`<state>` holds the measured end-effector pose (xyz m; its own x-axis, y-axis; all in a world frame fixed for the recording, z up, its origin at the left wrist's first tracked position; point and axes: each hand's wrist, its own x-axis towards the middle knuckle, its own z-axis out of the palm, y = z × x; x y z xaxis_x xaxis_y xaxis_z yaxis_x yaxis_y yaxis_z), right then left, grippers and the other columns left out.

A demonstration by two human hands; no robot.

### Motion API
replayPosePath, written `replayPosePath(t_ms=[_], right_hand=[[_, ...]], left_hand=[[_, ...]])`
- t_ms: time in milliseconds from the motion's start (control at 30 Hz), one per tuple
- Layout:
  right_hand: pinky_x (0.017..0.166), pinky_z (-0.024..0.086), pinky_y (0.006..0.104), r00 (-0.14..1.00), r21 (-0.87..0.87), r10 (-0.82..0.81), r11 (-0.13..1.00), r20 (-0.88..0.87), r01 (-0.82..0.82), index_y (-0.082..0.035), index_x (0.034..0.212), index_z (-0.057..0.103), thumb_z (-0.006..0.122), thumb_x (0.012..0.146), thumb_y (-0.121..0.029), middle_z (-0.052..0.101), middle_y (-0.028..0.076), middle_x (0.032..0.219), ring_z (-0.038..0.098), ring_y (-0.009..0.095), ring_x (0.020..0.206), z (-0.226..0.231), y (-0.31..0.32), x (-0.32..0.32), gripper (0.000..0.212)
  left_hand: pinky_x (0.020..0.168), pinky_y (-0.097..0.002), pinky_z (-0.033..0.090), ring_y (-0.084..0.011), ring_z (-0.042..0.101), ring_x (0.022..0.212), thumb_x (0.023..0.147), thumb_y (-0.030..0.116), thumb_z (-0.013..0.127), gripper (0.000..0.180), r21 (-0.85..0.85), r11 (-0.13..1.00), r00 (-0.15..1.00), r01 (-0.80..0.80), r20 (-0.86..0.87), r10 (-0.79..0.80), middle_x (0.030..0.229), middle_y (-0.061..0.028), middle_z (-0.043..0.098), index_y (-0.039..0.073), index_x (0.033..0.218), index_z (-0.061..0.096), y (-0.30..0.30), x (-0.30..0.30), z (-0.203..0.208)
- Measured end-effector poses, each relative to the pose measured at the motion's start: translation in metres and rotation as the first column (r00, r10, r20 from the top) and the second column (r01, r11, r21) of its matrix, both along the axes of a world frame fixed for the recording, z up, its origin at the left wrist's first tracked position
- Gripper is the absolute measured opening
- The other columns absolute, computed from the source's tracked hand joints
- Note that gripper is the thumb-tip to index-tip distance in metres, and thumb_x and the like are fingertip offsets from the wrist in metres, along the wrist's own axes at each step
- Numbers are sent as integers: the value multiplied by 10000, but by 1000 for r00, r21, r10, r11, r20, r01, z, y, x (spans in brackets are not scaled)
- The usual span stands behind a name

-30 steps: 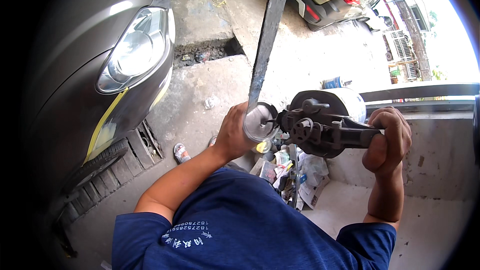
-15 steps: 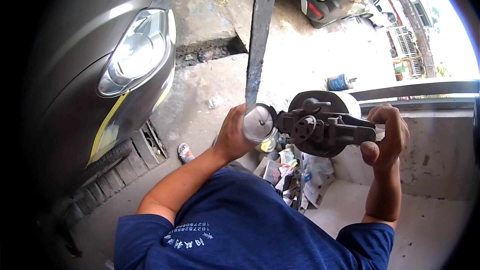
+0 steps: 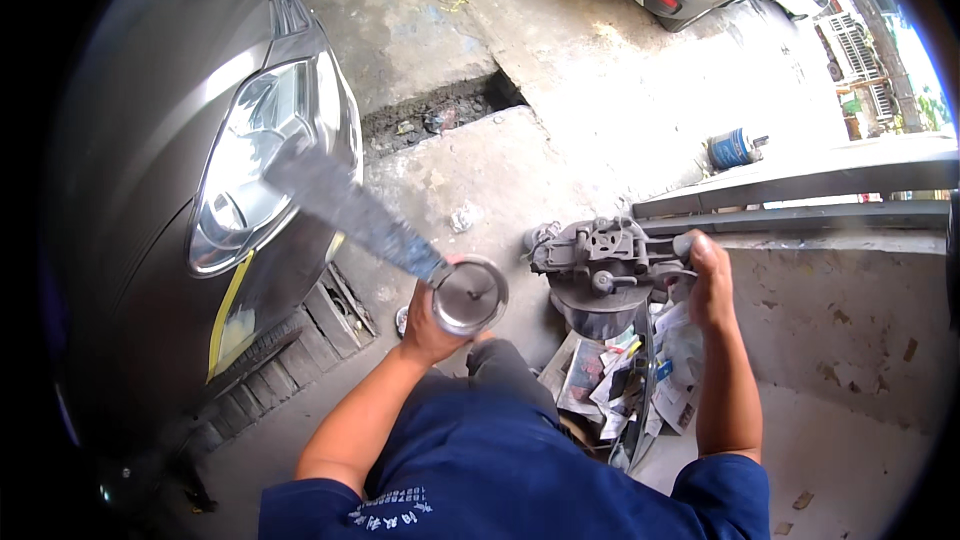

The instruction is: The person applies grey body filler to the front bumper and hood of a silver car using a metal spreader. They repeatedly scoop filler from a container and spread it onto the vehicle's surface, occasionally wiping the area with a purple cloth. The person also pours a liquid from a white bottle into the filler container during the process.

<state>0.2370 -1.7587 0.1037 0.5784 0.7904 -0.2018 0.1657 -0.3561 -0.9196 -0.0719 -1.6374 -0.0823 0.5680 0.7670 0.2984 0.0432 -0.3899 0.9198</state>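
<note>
My left hand (image 3: 425,332) grips a round metal-rimmed cup (image 3: 468,296), seen from above with greyish contents or base inside. A long flat grey stirring stick (image 3: 355,215) slants up and left from the cup's rim, blurred. My right hand (image 3: 710,285) is closed round the handle of a paint can (image 3: 605,320) fitted with a dark, dusty mixing lid (image 3: 600,255), the thumb along the handle's end. A gap separates the lid's spout end from the cup. The fingers of both hands are partly hidden.
On the left stands a dark car (image 3: 130,200) with masking tape (image 3: 232,315) under its headlight. Papers (image 3: 590,380) lie beneath the paint can. A low wall (image 3: 840,330) runs along the right, with a blue tin (image 3: 733,148) beyond. A broken trench (image 3: 440,120) crosses the floor.
The cup has moved left and down, away from the lid's spout. The stirring stick has swung from upright to leftward. The paint can has moved lower and changed its tilt.
</note>
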Motion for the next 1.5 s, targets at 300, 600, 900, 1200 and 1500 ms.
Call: replayPosePath(t_ms=[300, 600, 900, 1200, 1500], right_hand=[[604, 321, 254, 902, -286, -200, 954, -383, 90, -68, 792, 616, 558, 913, -284, 497, -49, 722, 408, 75, 665, -365, 12, 67, 254], [937, 398, 328, 280, -393, -507, 839, -815, 376, -160, 980, 624, 645, 901, -316, 627, -24, 948, 533, 138, 933, -715, 20, 86, 176], [1050, 364, 467, 377, -634, -660, 745, -650, 209, -110, 1449, 337, 578, 966, -246, 418, 84, 1431, 395, 300, 1319, -742, -15, 29, 556], [527, 435, 259, 795, -369, -201, 929, -572, -30, -63, 844, 549, 631, 938, -207, 539, 0, 674, 504, 104, 557, -427, -6, 39, 191], [805, 476, 282, 851, 247, 503, 853, -150, -460, -8, 1048, 589, 678, 874, -81, 631, 48, 972, 595, 133, 910, -58, 80, 14, 209]], left_hand=[[861, -400, 513, -333, 587, 1062, 743, 219, 785, 629, -107, 962, 963, -250, -132, 236, 1215, -215, 556, -26, 1232, 475, 19, 35, -69], [1028, -498, 388, -358, 464, 1244, 598, 504, 876, 1145, 45, 952, 929, -301, -210, 304, 1350, -217, 438, 60, 1440, 239, 34, 44, -230], [1014, -486, 406, -350, 489, 1218, 613, 538, 859, 1151, -210, 920, 917, -331, -303, 261, 1341, -229, 438, 40, 1443, 235, 30, 64, -259], [941, -380, 466, -230, 571, 1062, 588, 180, 893, 850, -102, 972, 976, -212, -81, 204, 1207, -133, 538, -1, 1288, 446, 15, 101, -78], [982, -378, 440, -257, 554, 1141, 621, 205, 891, 764, -15, 999, 997, -33, -75, 32, 1225, -134, 554, 24, 1245, 489, -31, 81, 55]])
